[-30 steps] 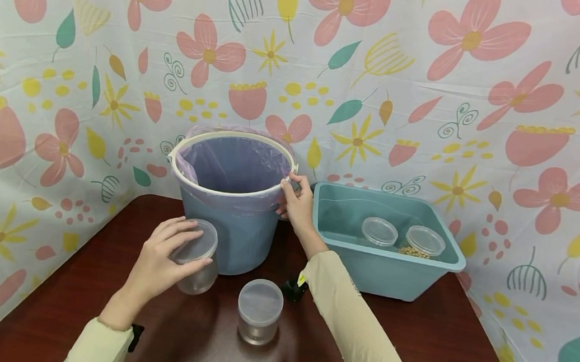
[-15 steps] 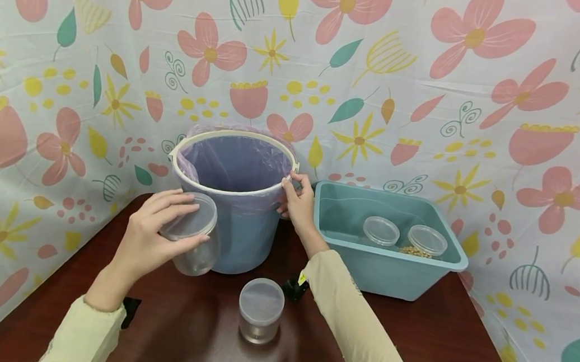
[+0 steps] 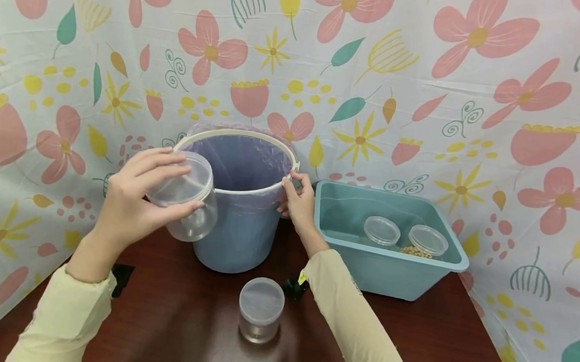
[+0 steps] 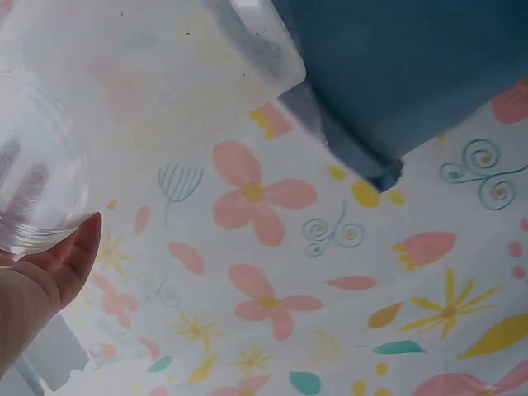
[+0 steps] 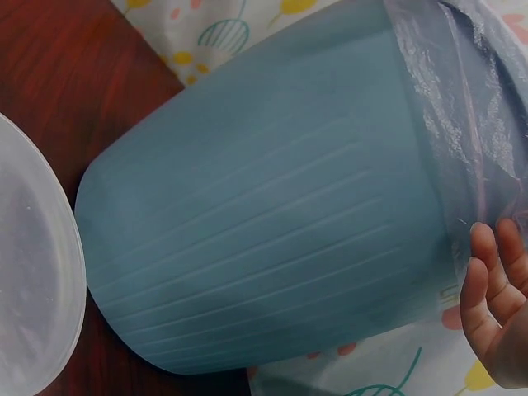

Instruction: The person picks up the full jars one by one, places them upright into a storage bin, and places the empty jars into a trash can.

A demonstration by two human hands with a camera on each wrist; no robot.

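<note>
In the head view, my left hand (image 3: 129,200) grips a clear plastic jar (image 3: 197,219) by its lidded top, fingers on the far side and thumb on the near side. The tilted jar hangs above the table, overlapping the left front rim of a blue bucket (image 3: 235,236). A thin purple bag lines the bucket, held under a white ring (image 3: 238,192). At the bucket's right rim, my right hand (image 3: 300,201) pinches the edge between thumb and fingers. The right wrist view shows those fingers (image 5: 483,293) against the bag liner (image 5: 470,124). Only the jar's side shows in the left wrist view.
A second lidded clear jar (image 3: 261,308) stands upright on the dark red table (image 3: 179,324) in front of the bucket. Right of it, a teal tub (image 3: 379,274) holds two clear-lidded containers and some beige grains (image 3: 416,251). Flowered cloth (image 3: 367,85) hangs behind.
My left hand has lifted the jar from low beside the bucket up to rim height, moving slightly left and tilting it. My right hand stays at the rim.
</note>
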